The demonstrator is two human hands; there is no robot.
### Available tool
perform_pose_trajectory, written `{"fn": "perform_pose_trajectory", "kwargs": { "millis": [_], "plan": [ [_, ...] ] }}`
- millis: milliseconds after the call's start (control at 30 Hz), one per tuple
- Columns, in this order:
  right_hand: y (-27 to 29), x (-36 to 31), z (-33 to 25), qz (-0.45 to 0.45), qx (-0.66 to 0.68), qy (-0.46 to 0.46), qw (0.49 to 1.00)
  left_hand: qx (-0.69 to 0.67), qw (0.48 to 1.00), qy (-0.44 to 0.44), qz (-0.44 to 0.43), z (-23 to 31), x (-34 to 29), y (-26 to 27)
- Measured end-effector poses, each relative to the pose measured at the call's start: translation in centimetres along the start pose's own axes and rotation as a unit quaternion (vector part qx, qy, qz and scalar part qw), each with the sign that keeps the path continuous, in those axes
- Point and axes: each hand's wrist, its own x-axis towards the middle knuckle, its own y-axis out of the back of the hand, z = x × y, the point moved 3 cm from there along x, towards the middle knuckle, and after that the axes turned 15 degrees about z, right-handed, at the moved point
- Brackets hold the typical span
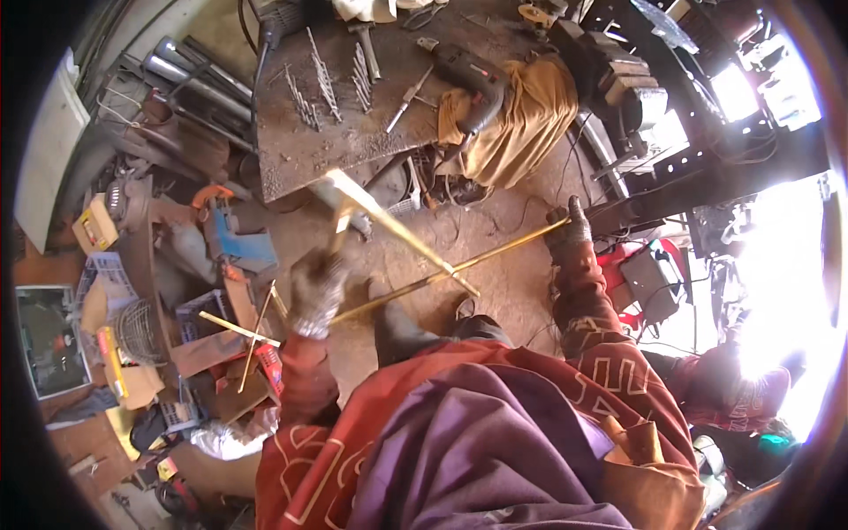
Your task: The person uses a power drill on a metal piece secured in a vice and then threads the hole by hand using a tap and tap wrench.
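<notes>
A frame of thin gold-coloured metal bars hangs in front of me, its long bar (499,253) running between my hands and a second bar (397,231) crossing it. My left hand (318,281), in a grey work glove, is closed around the frame on the left and slightly blurred. More gold bars (253,337) cross on the far side of that hand, beside my left forearm. My right hand (570,225), also gloved, grips the long bar's right end, one finger pointing away from me. How the bars join is partly hidden by my left hand.
Ahead stands a metal workbench (291,168) with drill bits (322,75), a power drill (468,84) and a brown cloth (517,124). A bench vise (623,88) is at right. Cluttered shelves (159,291) line the left. A red-sleeved person (733,393) is at lower right.
</notes>
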Motion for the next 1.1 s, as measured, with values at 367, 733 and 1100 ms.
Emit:
{"fn": "perform_pose_trajectory", "kwargs": {
  "millis": [367,733,1100],
  "plan": [
    [0.2,-3.8,-1.8,0.032,-0.368,0.348,0.862,0.177,0.945,-0.036,-0.272,-0.2,0.9,-16.6],
    [-9.7,-13.6,-7.0,-0.171,-0.39,0.258,0.867,0.11,0.913,0.103,-0.379,-5.3,3.7,-25.5],
    [-5.0,-6.7,-11.5,0.027,-0.148,0.137,0.979,-0.021,0.931,0.073,-0.357,-3.4,7.6,-32.8]
  ]
}}
